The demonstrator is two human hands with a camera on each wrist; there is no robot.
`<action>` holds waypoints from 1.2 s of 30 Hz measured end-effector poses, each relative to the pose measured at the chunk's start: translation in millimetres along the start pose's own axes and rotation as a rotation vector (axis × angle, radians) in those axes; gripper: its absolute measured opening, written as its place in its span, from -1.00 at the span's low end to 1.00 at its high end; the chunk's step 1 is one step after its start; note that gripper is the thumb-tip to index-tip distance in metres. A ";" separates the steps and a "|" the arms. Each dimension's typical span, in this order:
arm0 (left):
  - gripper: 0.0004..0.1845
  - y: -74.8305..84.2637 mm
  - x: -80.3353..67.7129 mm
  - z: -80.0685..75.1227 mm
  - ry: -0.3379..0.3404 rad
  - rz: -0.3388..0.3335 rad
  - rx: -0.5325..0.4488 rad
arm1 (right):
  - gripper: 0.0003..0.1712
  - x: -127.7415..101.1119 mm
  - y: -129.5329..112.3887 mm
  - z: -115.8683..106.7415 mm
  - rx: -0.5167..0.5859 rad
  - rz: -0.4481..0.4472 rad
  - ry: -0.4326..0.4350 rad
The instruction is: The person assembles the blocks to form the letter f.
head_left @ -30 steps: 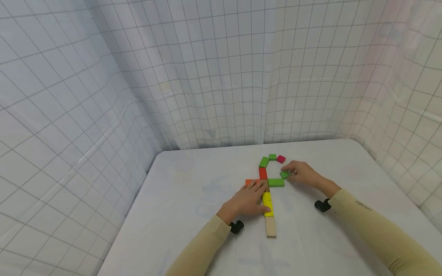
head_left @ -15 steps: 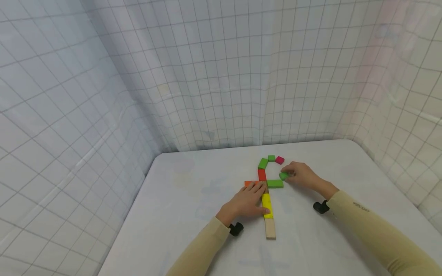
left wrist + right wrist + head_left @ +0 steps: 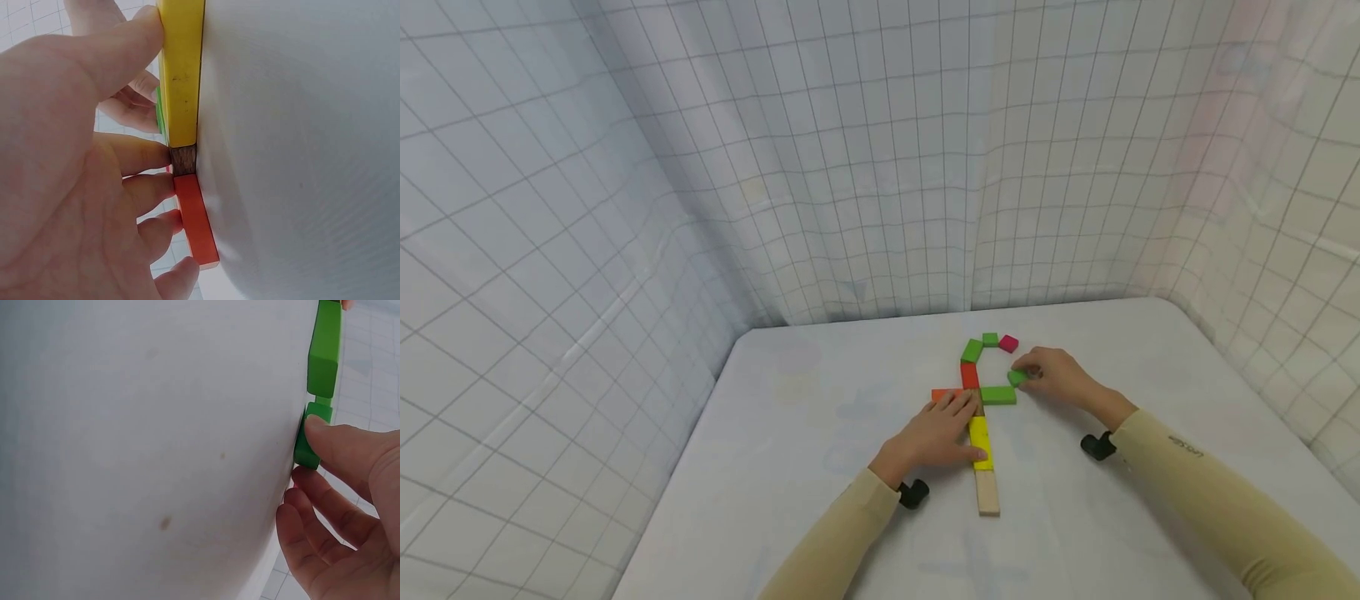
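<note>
My left hand (image 3: 936, 433) lies with its fingers spread over the row of blocks. In the left wrist view its fingertips touch the orange block (image 3: 197, 222) and the dark brown block (image 3: 184, 160), and the thumb rests on the yellow block (image 3: 182, 81). My right hand (image 3: 1056, 377) pinches a small green block (image 3: 310, 439) between thumb and index finger, right at the table surface. Just left of it lies a longer green block (image 3: 998, 396). A red block (image 3: 970, 375), a green block (image 3: 972, 350), a small green block (image 3: 990, 340) and a crimson block (image 3: 1008, 343) curve above.
A plain wooden block (image 3: 988, 493) ends the row toward me. All blocks lie flat on a white-covered table (image 3: 790, 433). Grid-patterned white curtains (image 3: 865, 167) stand behind the table and at both sides.
The small green block has turned slightly in my right fingers and stays near the same spot. My left hand has not moved on the blocks; the head view shifts a little.
</note>
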State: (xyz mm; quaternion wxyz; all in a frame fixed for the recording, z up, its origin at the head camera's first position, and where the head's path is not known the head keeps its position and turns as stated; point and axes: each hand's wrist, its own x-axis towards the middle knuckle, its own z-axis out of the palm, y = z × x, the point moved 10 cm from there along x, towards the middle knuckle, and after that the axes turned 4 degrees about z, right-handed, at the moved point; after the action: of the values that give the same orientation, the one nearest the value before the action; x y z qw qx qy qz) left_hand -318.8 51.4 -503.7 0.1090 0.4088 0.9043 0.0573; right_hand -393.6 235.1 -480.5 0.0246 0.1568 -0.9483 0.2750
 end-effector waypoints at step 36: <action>0.00 0.7 -0.6 -0.5 0.001 -0.004 -0.002 | -0.67 0.3 -1.7 -12.9 0.002 -0.016 0.054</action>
State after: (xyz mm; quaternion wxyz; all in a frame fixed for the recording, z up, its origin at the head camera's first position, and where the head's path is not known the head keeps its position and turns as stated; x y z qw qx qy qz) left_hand -318.1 51.3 -503.0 0.1092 0.4067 0.9051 0.0580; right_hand -393.9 240.5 -468.7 0.0520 0.1568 -0.9457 0.2799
